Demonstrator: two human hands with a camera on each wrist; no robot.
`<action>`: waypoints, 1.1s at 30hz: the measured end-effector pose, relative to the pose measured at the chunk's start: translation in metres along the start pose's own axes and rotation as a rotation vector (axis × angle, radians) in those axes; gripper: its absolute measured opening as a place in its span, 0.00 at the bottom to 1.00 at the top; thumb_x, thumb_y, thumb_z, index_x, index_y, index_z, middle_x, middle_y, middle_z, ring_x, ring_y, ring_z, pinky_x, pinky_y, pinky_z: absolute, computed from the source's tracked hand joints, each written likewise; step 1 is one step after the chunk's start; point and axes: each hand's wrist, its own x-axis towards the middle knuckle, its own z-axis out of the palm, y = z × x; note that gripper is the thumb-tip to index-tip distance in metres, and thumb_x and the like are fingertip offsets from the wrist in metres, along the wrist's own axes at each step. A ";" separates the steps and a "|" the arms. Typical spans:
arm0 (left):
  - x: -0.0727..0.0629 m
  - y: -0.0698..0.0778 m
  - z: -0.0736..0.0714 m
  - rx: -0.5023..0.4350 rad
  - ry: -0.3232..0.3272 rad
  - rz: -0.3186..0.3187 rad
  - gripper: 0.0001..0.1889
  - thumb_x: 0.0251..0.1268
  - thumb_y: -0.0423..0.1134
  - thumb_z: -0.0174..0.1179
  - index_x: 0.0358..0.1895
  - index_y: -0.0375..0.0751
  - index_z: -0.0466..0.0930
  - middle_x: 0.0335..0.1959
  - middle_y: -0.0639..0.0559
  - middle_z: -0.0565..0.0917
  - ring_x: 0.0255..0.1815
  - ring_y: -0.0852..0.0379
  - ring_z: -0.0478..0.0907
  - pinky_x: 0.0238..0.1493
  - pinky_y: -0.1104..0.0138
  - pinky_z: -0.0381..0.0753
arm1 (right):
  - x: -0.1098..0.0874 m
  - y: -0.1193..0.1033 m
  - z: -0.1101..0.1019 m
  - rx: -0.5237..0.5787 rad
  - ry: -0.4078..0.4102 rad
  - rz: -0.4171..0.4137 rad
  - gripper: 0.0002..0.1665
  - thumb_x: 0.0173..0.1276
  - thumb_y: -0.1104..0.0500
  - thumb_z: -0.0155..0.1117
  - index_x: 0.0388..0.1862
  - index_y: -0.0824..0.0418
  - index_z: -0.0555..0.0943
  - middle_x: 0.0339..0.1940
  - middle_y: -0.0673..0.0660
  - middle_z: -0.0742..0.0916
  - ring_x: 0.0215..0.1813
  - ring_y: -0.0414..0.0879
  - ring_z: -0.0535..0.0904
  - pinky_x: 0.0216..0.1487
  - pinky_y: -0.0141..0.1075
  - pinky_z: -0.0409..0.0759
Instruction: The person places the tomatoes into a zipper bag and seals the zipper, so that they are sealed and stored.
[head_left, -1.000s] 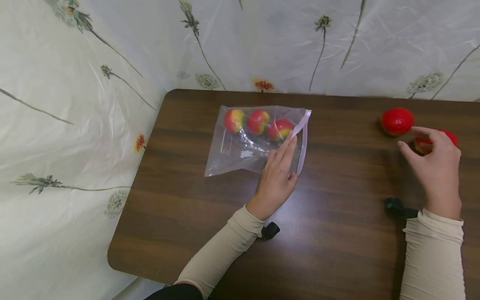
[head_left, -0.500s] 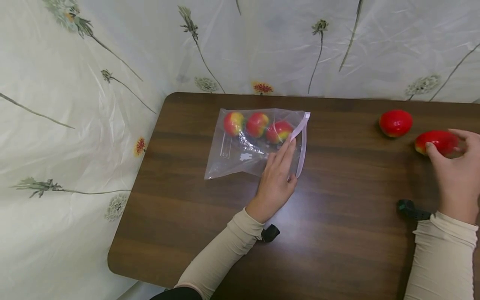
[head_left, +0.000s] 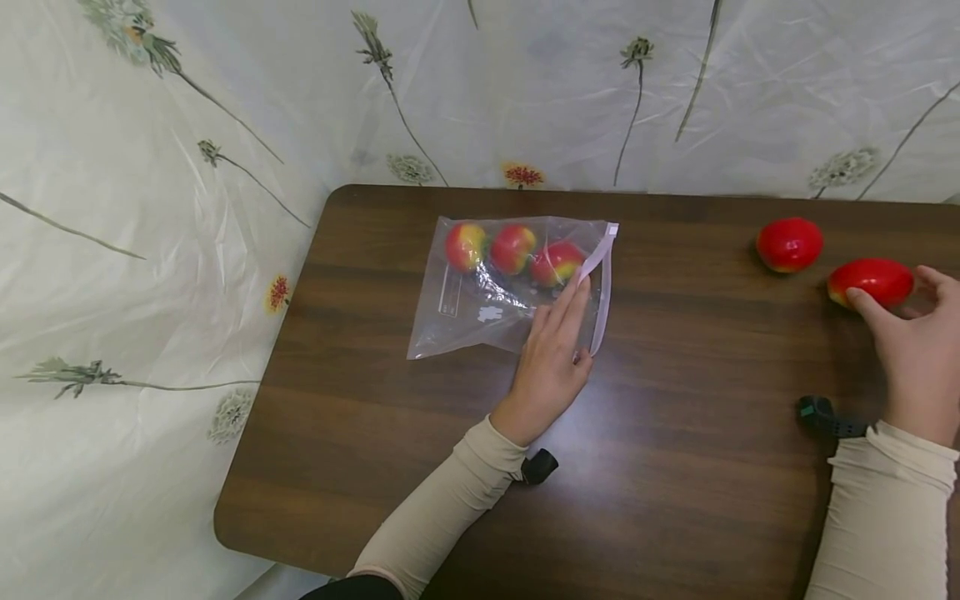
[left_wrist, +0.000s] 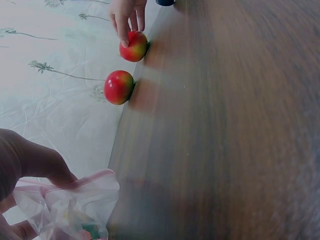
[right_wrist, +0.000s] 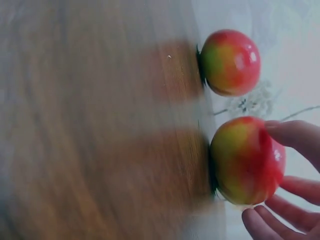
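Observation:
My left hand holds the open end of a clear zip bag, its fingers along the pale pink zip strip. In the left wrist view the thumb lies against the crumpled film of the bag. Inside the bag, several red-and-yellow apples show, three of them in a row along the far side. At the right, my right hand grips a red apple standing on the table. In the right wrist view the thumb touches this apple on one side, with the fingers on the other.
A second loose apple stands just beyond the gripped one, near the back edge of the brown wooden table. Behind and to the left hangs a pale flower-print sheet. A small dark device sits at the left wrist.
My right hand has moved right, from over the front apple to round its right side, and its thumb now touches it. The left hand and bag stay in place.

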 end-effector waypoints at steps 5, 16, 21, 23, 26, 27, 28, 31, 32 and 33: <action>-0.001 0.000 0.000 -0.026 -0.011 -0.005 0.52 0.57 0.27 0.71 0.84 0.45 0.51 0.86 0.53 0.54 0.58 0.51 0.71 0.51 0.67 0.78 | 0.005 0.005 0.000 -0.005 -0.017 0.016 0.45 0.74 0.35 0.56 0.84 0.31 0.49 0.87 0.45 0.58 0.84 0.48 0.62 0.81 0.39 0.61; 0.000 -0.001 0.001 -0.014 0.000 -0.006 0.51 0.56 0.28 0.72 0.83 0.43 0.54 0.86 0.53 0.55 0.57 0.51 0.71 0.49 0.68 0.78 | 0.012 0.009 0.003 0.045 -0.021 0.012 0.44 0.72 0.36 0.59 0.83 0.30 0.52 0.86 0.44 0.60 0.82 0.42 0.64 0.80 0.35 0.61; 0.000 -0.001 0.000 -0.024 -0.008 -0.011 0.51 0.57 0.28 0.72 0.83 0.43 0.54 0.85 0.53 0.56 0.57 0.51 0.71 0.49 0.68 0.78 | 0.011 0.008 0.003 0.060 -0.005 0.007 0.44 0.71 0.37 0.62 0.82 0.31 0.55 0.85 0.43 0.62 0.80 0.38 0.66 0.79 0.34 0.62; 0.000 0.000 -0.001 -0.027 -0.012 -0.014 0.51 0.57 0.28 0.72 0.83 0.43 0.54 0.85 0.52 0.56 0.58 0.51 0.71 0.49 0.68 0.78 | 0.010 0.008 0.003 0.065 0.000 0.006 0.44 0.70 0.37 0.63 0.82 0.30 0.56 0.84 0.42 0.63 0.80 0.37 0.66 0.79 0.34 0.62; 0.000 0.000 -0.001 -0.033 -0.014 -0.017 0.52 0.57 0.28 0.72 0.84 0.44 0.52 0.86 0.52 0.56 0.58 0.51 0.71 0.48 0.68 0.78 | 0.008 0.008 0.003 0.071 0.002 0.010 0.44 0.70 0.37 0.63 0.81 0.30 0.56 0.84 0.41 0.63 0.78 0.35 0.67 0.79 0.34 0.63; 0.000 0.000 -0.001 -0.028 -0.014 -0.016 0.52 0.57 0.28 0.72 0.84 0.45 0.52 0.86 0.52 0.56 0.58 0.51 0.71 0.49 0.68 0.77 | 0.008 0.007 0.003 0.072 0.003 0.010 0.44 0.69 0.37 0.63 0.81 0.30 0.57 0.84 0.41 0.63 0.78 0.35 0.67 0.79 0.33 0.63; 0.000 -0.001 -0.001 -0.029 -0.014 -0.015 0.52 0.57 0.28 0.72 0.84 0.45 0.51 0.86 0.52 0.56 0.58 0.51 0.71 0.50 0.67 0.77 | 0.007 0.007 0.003 0.078 0.005 0.010 0.44 0.69 0.37 0.64 0.81 0.30 0.57 0.84 0.41 0.64 0.77 0.34 0.68 0.79 0.33 0.63; 0.000 -0.001 -0.001 -0.027 -0.012 -0.010 0.53 0.57 0.28 0.71 0.84 0.46 0.51 0.86 0.52 0.55 0.57 0.51 0.71 0.51 0.66 0.77 | 0.007 0.006 0.003 0.068 0.012 -0.004 0.44 0.69 0.37 0.64 0.81 0.30 0.58 0.83 0.41 0.64 0.77 0.34 0.68 0.79 0.33 0.64; 0.000 -0.001 -0.001 -0.024 -0.011 -0.009 0.53 0.57 0.28 0.71 0.84 0.45 0.51 0.86 0.52 0.55 0.57 0.51 0.71 0.52 0.65 0.77 | 0.006 0.006 0.003 0.062 0.015 -0.012 0.44 0.69 0.37 0.64 0.81 0.31 0.58 0.83 0.42 0.64 0.78 0.35 0.68 0.79 0.34 0.64; 0.000 -0.001 0.000 -0.023 -0.010 -0.007 0.53 0.57 0.28 0.71 0.84 0.45 0.51 0.86 0.52 0.55 0.57 0.51 0.71 0.53 0.65 0.76 | 0.006 0.006 0.003 0.061 0.018 -0.021 0.44 0.69 0.38 0.64 0.81 0.31 0.58 0.83 0.42 0.64 0.77 0.35 0.68 0.78 0.34 0.64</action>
